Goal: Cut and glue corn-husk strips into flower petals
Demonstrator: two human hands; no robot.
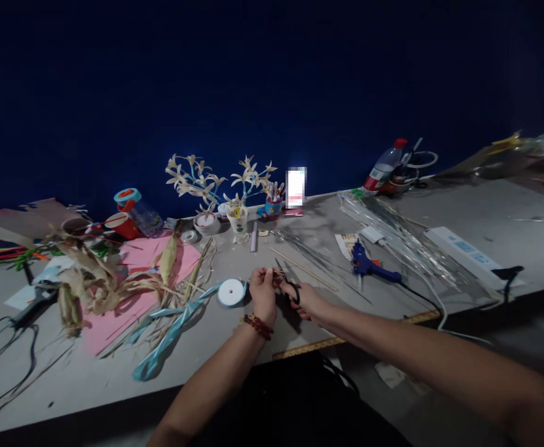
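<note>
My right hand (308, 300) grips a pair of black-handled scissors (293, 290), its fingers through the loops and the blades pointing up and left. Just left of the blades, my left hand (263, 289) is closed in a pinch, with a beaded bracelet on its wrist. Whatever lies between its fingertips is too small to make out. A white spool (231, 292) rests on the table beside that hand. Light blue ribbon (179, 329) trails from near the spool to the lower left.
Dried corn husks (102, 279) lie over pink paper (113, 323) at left. Husk flowers stand in a white cup (237, 220) and a bowl (207, 223) behind. To the right are a blue glue gun (369, 266), thin wires (309, 248), a power strip (462, 254) and a tilted bottle (384, 169).
</note>
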